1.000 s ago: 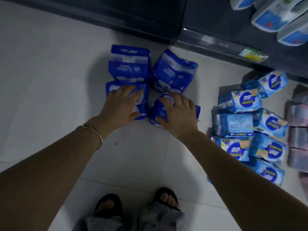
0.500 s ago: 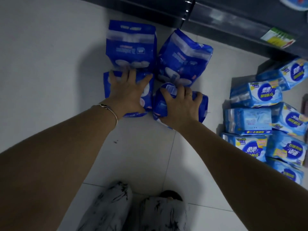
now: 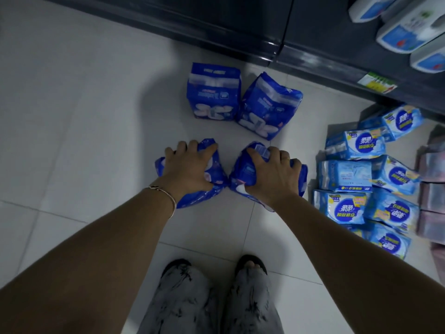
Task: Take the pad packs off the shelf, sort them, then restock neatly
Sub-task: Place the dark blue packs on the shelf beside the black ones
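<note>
My left hand [image 3: 186, 168] grips a dark blue pad pack [image 3: 215, 186] from above. My right hand [image 3: 271, 173] grips a second dark blue pad pack [image 3: 243, 169] the same way. Both packs are a little nearer to me than two more dark blue packs [image 3: 213, 95] [image 3: 268, 106], which stand side by side on the tiled floor by the shelf base. A gap of bare floor separates the held pair from the standing pair. Several light blue pad packs [image 3: 354, 143] lie in a group on the floor to the right.
The dark shelf unit [image 3: 240, 25] runs along the top, with a yellow-green price tag [image 3: 376, 83] on its edge and white-blue packages [image 3: 407, 32] on the shelf at upper right. Pinkish packs [image 3: 432, 198] lie at the far right edge. My feet [image 3: 251, 262] stand below.
Both hands have closed round the two near dark blue packs and drawn them toward me, away from the two far packs, which stay in place.
</note>
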Demonstrator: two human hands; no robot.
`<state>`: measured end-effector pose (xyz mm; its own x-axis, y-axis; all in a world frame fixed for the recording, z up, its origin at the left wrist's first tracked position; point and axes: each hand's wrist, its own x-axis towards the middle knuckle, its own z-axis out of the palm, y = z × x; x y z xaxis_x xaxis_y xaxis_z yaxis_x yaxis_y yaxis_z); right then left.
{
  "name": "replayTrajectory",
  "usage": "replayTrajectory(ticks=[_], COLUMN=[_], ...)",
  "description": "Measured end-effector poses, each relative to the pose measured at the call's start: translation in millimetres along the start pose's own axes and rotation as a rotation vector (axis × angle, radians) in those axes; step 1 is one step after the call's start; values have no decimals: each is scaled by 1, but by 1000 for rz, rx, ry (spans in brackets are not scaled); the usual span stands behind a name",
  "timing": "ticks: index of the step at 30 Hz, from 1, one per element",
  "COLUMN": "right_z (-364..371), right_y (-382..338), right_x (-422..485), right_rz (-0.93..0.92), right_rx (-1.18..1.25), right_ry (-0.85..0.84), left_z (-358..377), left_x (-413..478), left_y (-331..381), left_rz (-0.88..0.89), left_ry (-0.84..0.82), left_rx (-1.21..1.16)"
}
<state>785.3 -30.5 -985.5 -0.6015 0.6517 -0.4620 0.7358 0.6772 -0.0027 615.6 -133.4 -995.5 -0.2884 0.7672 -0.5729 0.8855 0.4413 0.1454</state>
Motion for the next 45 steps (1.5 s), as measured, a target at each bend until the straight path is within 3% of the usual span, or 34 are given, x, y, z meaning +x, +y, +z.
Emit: replayTrajectory(ticks=[10,20,27,45], right_z=[-172,-444,-619,-888], right_y=[-21,-53,-68,-45], right_x=[-74,-142,-201,-287], right_rz=[38,30,-39,2], right_rx=[71,119,88,62], right_ry=[121,392,574,1114], left_z=[-168,-440,-599,-867], left_x=[-107,-231,-324,-452], left_y=[5,-1,-2,28], left_rz=[-3,-42,-1,101], left_ry=[245,482,747,1288], left_rx=[79,132,290,421])
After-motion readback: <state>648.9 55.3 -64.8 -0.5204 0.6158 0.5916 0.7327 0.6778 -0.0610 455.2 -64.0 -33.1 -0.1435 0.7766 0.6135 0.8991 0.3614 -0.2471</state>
